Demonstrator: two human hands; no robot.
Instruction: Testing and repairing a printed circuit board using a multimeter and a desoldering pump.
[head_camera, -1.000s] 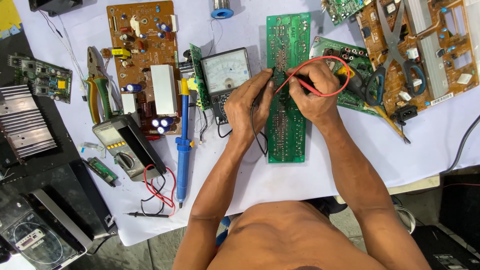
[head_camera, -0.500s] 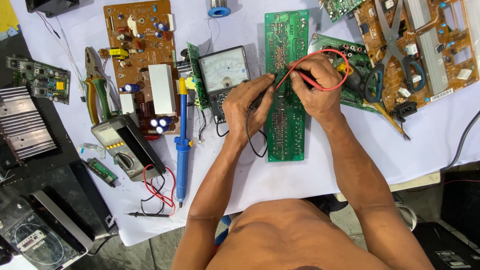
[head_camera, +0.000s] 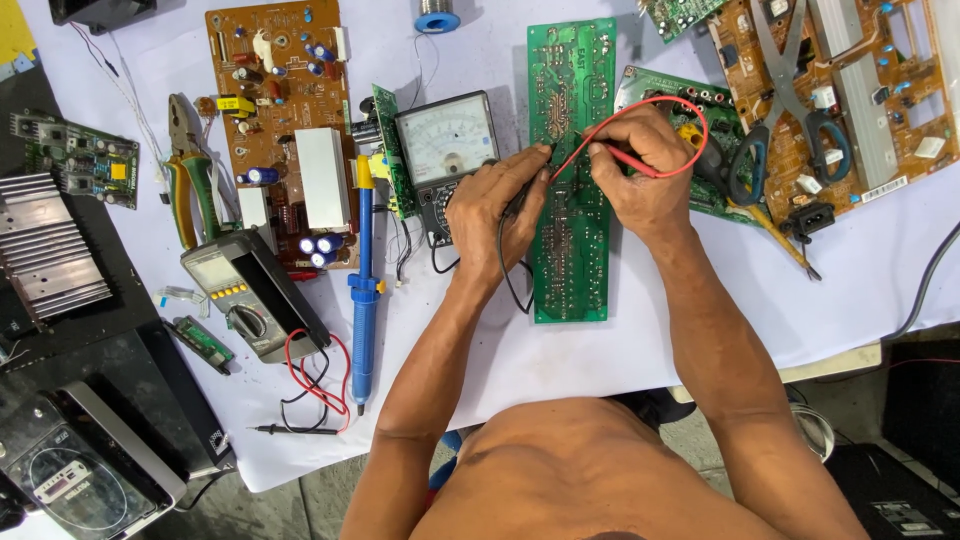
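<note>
I see the long green circuit board (head_camera: 570, 200) lying flat on the white-covered tabletop (head_camera: 640, 350), its long axis running from 12 o'clock to 6 o'clock, straight out ahead of the body. Both hands meet over its upper half: my left hand (head_camera: 500, 205) comes in from 9 o'clock, closed around a black probe (head_camera: 532, 165) whose tip touches the board near its left edge, and my right hand (head_camera: 640, 170) comes in from 3 o'clock, pinched shut on a red probe (head_camera: 625, 158) that points toward 9 o'clock onto the same stretch of board. The two tips are near each other but apart, and each hand is equally close to the board. The red lead (head_camera: 690, 115) loops up and over the right hand, while the black lead hangs down toward 6 o'clock past the left wrist. Room is tight at 9 o'clock, where the analogue meter (head_camera: 447, 140) sits just beside the board's left edge, and at 3 o'clock, where another green board (head_camera: 690, 110) and the scissors (head_camera: 790, 130) crowd in. The board's lower half, toward 6 o'clock, is uncovered, and I judge that the easiest direction for sliding either probe. The blue desoldering pump (head_camera: 364, 300) lies well apart at 8 o'clock.
</note>
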